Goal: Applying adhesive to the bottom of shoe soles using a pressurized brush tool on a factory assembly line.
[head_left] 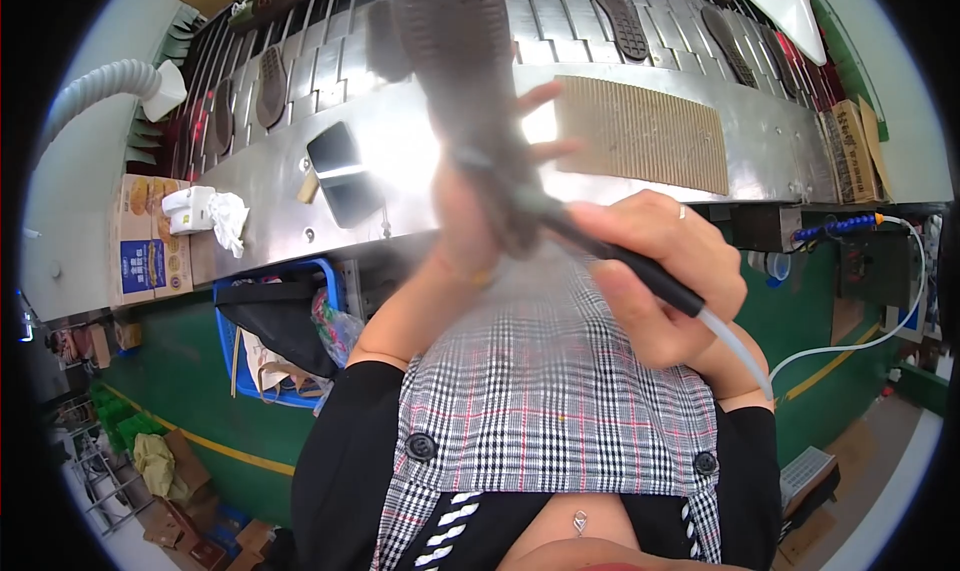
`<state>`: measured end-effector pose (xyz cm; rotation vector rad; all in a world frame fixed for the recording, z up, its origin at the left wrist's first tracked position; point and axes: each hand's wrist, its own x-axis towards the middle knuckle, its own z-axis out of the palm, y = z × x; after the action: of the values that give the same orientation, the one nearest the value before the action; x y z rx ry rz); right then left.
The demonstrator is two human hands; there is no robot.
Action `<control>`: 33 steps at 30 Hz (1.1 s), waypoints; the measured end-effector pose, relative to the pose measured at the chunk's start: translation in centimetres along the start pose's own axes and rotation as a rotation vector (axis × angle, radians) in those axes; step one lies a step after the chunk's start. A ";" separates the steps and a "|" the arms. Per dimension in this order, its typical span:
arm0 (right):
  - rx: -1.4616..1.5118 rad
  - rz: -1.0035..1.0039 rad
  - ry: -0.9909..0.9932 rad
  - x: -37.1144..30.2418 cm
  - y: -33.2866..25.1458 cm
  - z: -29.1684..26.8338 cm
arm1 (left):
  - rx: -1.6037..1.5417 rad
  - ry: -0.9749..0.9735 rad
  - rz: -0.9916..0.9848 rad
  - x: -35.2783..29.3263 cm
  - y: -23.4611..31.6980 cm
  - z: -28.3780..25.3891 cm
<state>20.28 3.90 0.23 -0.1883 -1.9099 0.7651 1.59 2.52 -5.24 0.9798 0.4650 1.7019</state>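
My left hand point(463, 216), partly smeared by motion, is wrapped around a dark brown shoe sole point(455, 46) and holds it up over the bench edge. Two of its fingers stick out to the right from behind the sole. My right hand point(675, 271) grips the black handle of a tube-fed brush point(655, 281). A translucent tube point(735, 346) runs out of the handle's rear end. The brush's blurred front end is at the near end of the sole; whether it touches I cannot tell.
On the metal bench point(270, 226) lie a phone point(345, 176), a corrugated cardboard sheet point(645, 131) and a tissue pack point(190, 211). Behind runs a slatted conveyor point(550, 26) with several soles point(620, 21). A filled blue basket point(228, 346) stands below left; a cardboard box point(860, 151) stands right.
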 end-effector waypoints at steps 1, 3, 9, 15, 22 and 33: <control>0.002 0.001 0.000 -0.1 0.2 -0.1 | -0.023 0.005 0.018 0.0 0.2 0.1; -0.050 0.075 0.004 -0.3 0.6 -0.1 | 0.075 0.080 0.005 0.0 0.4 0.5; 0.022 0.023 -0.026 -0.5 0.0 -0.2 | 0.070 0.117 0.144 1.0 0.7 0.1; 0.051 -0.004 -0.089 -0.7 0.0 0.2 | 0.106 0.034 0.266 1.3 0.6 -1.4; 0.069 -0.014 -0.113 -1.0 -0.2 0.5 | 0.003 0.157 0.279 1.7 1.6 -1.3; 0.081 -0.071 -0.152 -0.5 -0.8 -0.3 | -0.457 0.027 0.166 1.3 2.9 -2.8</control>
<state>20.95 3.16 0.42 -0.0123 -2.0133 0.8266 -2.53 3.19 -4.35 0.6743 0.0033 1.8619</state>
